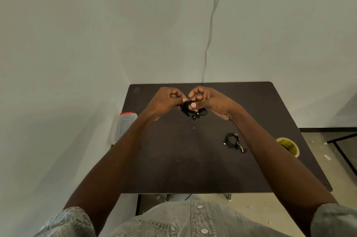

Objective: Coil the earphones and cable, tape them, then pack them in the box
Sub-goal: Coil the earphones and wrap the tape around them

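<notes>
Both hands are raised over the far middle of the dark table (pixel 193 169). My left hand (pixel 168 101) and my right hand (pixel 206 101) together pinch a small bundle of black earphones (pixel 193 110) with yellow accents; loops and an earbud hang below the fingers. A second coiled black cable (pixel 232 140) lies on the table to the right, apart from both hands. A clear plastic box (pixel 123 126) with a red clasp sits at the table's left edge, partly hidden by my left forearm.
A roll of yellow tape (pixel 288 146) sits at the table's right edge. A white wire (pixel 209 34) runs down the wall behind the table. A black metal frame (pixel 342 146) stands on the floor to the right.
</notes>
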{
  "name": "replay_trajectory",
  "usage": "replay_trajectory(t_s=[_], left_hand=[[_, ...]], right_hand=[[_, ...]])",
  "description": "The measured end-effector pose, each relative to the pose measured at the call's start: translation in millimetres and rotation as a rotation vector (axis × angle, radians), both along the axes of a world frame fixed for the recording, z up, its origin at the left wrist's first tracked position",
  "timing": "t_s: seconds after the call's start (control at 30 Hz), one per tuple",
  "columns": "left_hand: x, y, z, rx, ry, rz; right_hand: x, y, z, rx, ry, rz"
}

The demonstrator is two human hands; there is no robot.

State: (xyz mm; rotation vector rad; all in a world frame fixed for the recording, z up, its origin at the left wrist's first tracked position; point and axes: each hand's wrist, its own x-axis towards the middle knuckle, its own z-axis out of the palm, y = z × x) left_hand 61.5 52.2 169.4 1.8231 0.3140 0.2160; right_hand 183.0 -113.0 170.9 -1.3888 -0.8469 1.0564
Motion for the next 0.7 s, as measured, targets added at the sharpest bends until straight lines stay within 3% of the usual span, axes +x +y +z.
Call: replay_trajectory(t_s=[0.27,0.47,0.7], left_hand=[[-3,9,2,-0.143,0.087,-0.099],[-4,11,-4,-0.271,0.1,-0.025],[-4,10,-6,-0.127,0.075,0.095]], right_hand=[[1,1,-1,0.0,-0.048,-0.03],[-3,3,0,-0.008,-0.081,-0.03],[-7,3,3,-0.003,-0.068,0.0]])
